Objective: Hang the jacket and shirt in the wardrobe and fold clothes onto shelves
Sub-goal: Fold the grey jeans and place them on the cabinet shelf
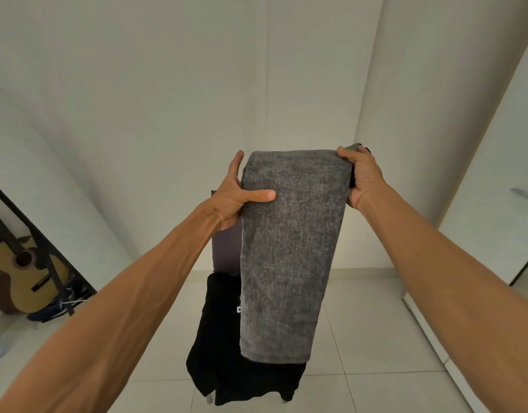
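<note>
Fingers (236, 166) of the left hand (236, 198) are pinching the left edge of the grey garment (289, 248) near its top. The thumb is lying flat across the front of the cloth, one finger is pointing straight up beside the edge, and the others are going behind the fabric, out of sight. Fingers (346, 152) of the right hand (364, 177) are curling tightly over the top right corner, where the cloth is bunching into the fist.

Both arms are reaching forward and holding the garment up in the air at the centre of the view. It is folded lengthwise into a long, narrow panel, with its top fold running level between the two hands — the left at 9 o'clock of that fold, the right at 3 o'clock. The loose end is hanging straight down toward 6 o'clock.

Behind and below it, a chair (225, 248) is standing on the pale tiled floor (361, 338). Black clothes (227, 338) are lying heaped over its seat and spilling down the front, and the garment's lower end is hanging in front of them; whether it is touching them I cannot tell.

At 8 o'clock an acoustic guitar (21, 272) is leaning behind a black frame (18, 222). At 3 o'clock a white door (495, 204) is showing at the edge of the view.
</note>
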